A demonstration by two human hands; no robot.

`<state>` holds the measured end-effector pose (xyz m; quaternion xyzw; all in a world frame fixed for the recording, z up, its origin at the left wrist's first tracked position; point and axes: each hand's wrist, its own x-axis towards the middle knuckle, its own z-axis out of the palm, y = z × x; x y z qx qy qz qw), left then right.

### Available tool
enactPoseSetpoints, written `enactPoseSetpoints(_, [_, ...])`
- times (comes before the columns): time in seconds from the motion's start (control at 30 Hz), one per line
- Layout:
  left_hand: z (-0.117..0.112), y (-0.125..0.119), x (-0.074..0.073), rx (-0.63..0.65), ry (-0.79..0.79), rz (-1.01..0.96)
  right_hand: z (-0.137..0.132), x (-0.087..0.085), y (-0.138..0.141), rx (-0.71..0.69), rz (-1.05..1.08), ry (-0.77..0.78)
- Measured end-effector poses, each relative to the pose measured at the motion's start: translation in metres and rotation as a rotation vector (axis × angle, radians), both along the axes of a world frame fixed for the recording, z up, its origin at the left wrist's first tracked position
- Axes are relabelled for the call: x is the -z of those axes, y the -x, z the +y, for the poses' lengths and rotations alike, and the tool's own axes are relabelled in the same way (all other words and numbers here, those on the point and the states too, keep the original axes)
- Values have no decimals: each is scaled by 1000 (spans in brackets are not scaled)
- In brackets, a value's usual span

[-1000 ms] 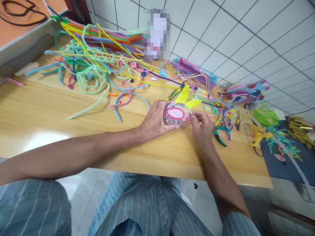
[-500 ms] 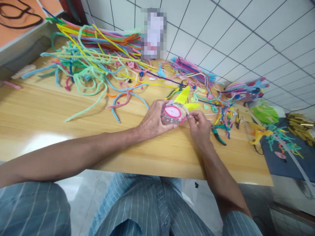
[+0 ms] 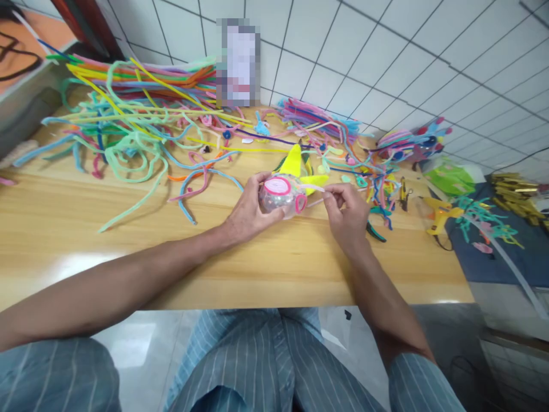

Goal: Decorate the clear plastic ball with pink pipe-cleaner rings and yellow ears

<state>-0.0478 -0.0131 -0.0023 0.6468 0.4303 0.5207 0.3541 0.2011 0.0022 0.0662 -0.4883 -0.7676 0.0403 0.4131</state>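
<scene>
My left hand [image 3: 247,210] is wrapped round a clear, speckled rounded craft piece [image 3: 274,203] just above the table. The piece bears a pink-rimmed white oval [image 3: 277,186] and a smaller pink ring [image 3: 301,202]. Yellow pointed pieces [image 3: 294,161] stick up from its far side. To the right, my right hand [image 3: 348,213] pinches the end of a thin whitish strip [image 3: 314,187], which reaches back to the craft piece. Whether the strip's other end is fixed there, I cannot tell. A second pale strip [image 3: 316,201] lies just below it.
Many coloured pipe cleaners [image 3: 141,86] lie heaped at the back left, with another bundle [image 3: 317,121] along the tiled wall. Pliers [image 3: 376,231] lie beside my right hand. A yellow glue gun [image 3: 441,215] is near the table's right end. A blurred-out upright object [image 3: 240,63] stands by the wall.
The view has shifted. My left hand has turned the craft piece, so the smaller pink ring shows. My right hand is farther from it, with more of the whitish strip drawn out between.
</scene>
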Motion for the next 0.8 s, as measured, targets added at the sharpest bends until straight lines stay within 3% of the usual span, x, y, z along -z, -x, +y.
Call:
enactPoseSetpoints(0.17, [8, 14, -9, 141, 181, -63, -6, -30, -7, -34, -77, -92])
enactPoseSetpoints(0.27, [11, 18, -19, 184, 277, -45, -9, -44, -8, -154, -107, 46])
enactPoseSetpoints(0.37, [12, 17, -25, 167, 273, 4, -11, -43, -3, -271, -102, 242])
enactPoseSetpoints(0.53, [11, 21, -21, -67, 49, -42, -12, -27, 7, -299, -115, 317])
enactPoseSetpoints(0.7, [5, 23, -16, 69, -345, 223, 8, -26, -12, -173, -150, 154])
enactPoseSetpoints(0.8, [3, 18, -14, 73, -421, 387, 31, -30, -38, -70, -228, 31])
